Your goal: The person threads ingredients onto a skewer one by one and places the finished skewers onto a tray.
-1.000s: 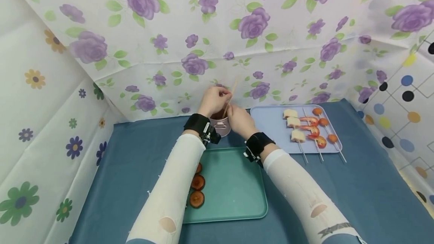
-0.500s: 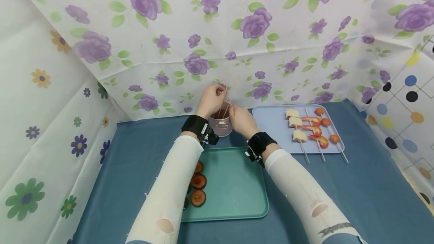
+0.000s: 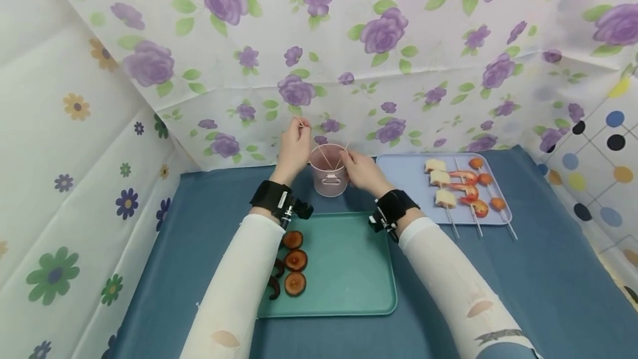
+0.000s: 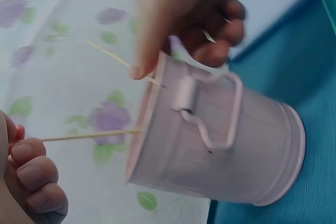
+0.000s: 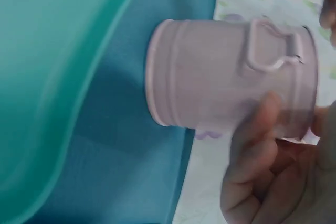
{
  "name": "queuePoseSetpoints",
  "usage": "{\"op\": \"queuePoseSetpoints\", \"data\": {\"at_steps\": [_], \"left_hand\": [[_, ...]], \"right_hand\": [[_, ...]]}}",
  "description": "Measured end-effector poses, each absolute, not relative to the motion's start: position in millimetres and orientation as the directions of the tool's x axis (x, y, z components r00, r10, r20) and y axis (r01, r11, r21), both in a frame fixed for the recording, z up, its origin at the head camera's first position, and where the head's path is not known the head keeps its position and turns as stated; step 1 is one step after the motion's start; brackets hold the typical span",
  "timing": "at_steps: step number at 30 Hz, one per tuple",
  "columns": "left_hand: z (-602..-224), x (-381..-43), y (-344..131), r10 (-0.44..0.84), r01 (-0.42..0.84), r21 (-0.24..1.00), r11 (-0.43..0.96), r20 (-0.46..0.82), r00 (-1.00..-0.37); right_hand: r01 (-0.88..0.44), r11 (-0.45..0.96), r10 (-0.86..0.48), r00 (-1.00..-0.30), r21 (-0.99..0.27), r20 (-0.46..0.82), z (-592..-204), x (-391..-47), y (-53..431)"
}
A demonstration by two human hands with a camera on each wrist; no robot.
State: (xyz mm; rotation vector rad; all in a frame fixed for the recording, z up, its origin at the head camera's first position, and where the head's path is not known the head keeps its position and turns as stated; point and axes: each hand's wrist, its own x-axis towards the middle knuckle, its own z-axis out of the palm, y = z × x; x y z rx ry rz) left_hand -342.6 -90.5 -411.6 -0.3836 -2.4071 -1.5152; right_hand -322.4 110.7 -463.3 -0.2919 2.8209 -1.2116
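Pinching a thin stick (image 4: 86, 136) near its top with the left hand (image 3: 293, 148), slanting it into the pink bucket (image 3: 330, 184). Gripping the bucket's rim with the right hand (image 3: 366, 172), just beside a second stick (image 4: 108, 54) leaning inside. Standing upright near the middle of the bench's (image 3: 219, 220) far edge. Having in front a green tray (image 3: 349, 270) with mushroom caps (image 3: 295, 260) towards its left edge; rightward, a lilac tray (image 3: 399, 187) with loaded skewers (image 3: 468, 190) poking past its near edge.

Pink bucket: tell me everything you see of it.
The pink bucket, metal by its look, is ridged, with a small bent handle on its side. Open-topped, it stands upright on the blue cloth beyond the green tray. The right hand grips its upper side; two sticks reach into it, one held by the left hand.
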Motion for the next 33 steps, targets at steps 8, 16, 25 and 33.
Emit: {"op": "queuePoseSetpoints", "data": {"at_steps": [8, 16, 25, 33], "left_hand": [[-404, -308, -111, -0.029, 0.444, 0.86, 0.249, 0.465, -0.885], [-396, -254, -127, -0.144, 0.553, 0.816, -0.169, 0.535, -0.833], [-404, -199, -136, 0.034, 0.417, 0.885, -0.207, 0.432, -0.901], [-413, -195, -138, 0.219, 0.374, 0.917, -0.135, 0.396, -0.892]], "right_hand": [[-0.105, 0.559, -0.154, -0.988, -0.823, 0.022, -448, -309, 134], [-0.059, 0.403, -0.173, -0.985, -0.913, -0.013, -435, -271, 159], [-0.11, 0.413, -0.441, -0.892, -0.904, -0.093, -433, -206, 183], [-0.17, 0.325, -0.621, -0.78, -0.93, -0.075, -433, -182, 182]]}}
